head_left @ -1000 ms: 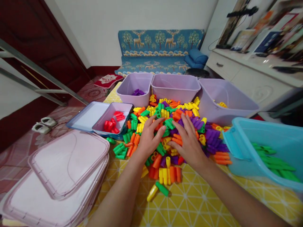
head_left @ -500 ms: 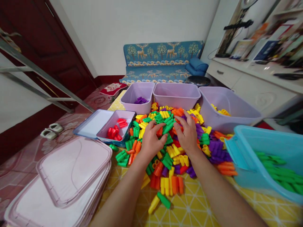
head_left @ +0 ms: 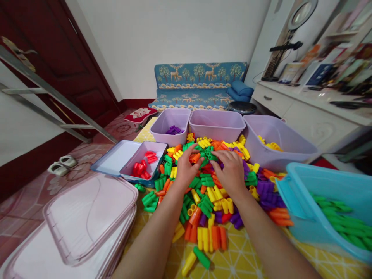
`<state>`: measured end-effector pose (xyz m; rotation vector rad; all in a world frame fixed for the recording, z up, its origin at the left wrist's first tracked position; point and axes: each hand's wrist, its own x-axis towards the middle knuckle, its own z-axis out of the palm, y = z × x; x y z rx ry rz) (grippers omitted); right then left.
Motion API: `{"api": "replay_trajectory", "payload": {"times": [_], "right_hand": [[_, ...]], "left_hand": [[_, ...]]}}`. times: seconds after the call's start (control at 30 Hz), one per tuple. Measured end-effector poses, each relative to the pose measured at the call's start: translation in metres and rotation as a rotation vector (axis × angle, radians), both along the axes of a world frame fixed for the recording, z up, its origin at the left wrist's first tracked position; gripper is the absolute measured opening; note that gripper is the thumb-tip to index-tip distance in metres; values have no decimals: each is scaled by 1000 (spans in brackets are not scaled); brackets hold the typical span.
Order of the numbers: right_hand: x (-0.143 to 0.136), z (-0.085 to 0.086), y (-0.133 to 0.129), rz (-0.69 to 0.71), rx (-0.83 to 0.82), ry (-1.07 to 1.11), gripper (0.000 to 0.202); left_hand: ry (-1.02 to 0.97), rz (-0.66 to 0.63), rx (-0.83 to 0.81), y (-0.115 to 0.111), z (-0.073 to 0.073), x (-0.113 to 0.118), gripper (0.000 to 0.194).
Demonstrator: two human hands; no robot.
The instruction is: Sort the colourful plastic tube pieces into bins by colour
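blue deer-print sofa [head_left: 200, 98] before white wall [head_left: 174, 31]

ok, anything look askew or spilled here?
Mildly, yes. A yellow piece and a green piece lie at the near fringe of the pile, slanting different ways, like strays. At left, the top pink lid sits offset on the lids below. No damage visible.

pieces [head_left: 205, 206]: red, orange, yellow, green, purple | tablecloth [head_left: 235, 257]: yellow, white-lined

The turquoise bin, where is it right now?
In the head view, the turquoise bin stands at the right edge, on the yellow tablecloth, nearer the camera than the lilac bin with yellow pieces inside.
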<state>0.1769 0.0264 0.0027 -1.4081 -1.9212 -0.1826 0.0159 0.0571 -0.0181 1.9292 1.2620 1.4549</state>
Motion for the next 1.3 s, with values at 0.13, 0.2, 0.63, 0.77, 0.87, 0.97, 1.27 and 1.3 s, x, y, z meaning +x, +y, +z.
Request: {"api": "replay_trajectory", "payload": {"times": [0.13,0.2,0.63,0.77,0.87,0.97,1.27,1.3], "right_hand": [[3,4,-1,-65,-45,-91,31],[5,4,-1,-84,-15,-41,27],[66,65,-12,63,688,1463,2],[94,64,-21,67,599,1513,27],[103,62,-26,46,515,1528,37],[101,65,-28,22,447,1546,43],[40,32,4,-33,95,867,33],[36,23,8,-78,18,677,39]], "left_hand": [[72,-67,70,-2,-2,3,37],[88,-85,88,-2,-3,3,34],[363,-185,163,-13,8,3,36],[379,-202,178,-12,6,3,31],[387,-209,191,-11,4,2,30],[384,-208,199,-11,4,3,29],[330,10,337,-12,4,3,21],[336,88,335,-13,4,2,23]]}}
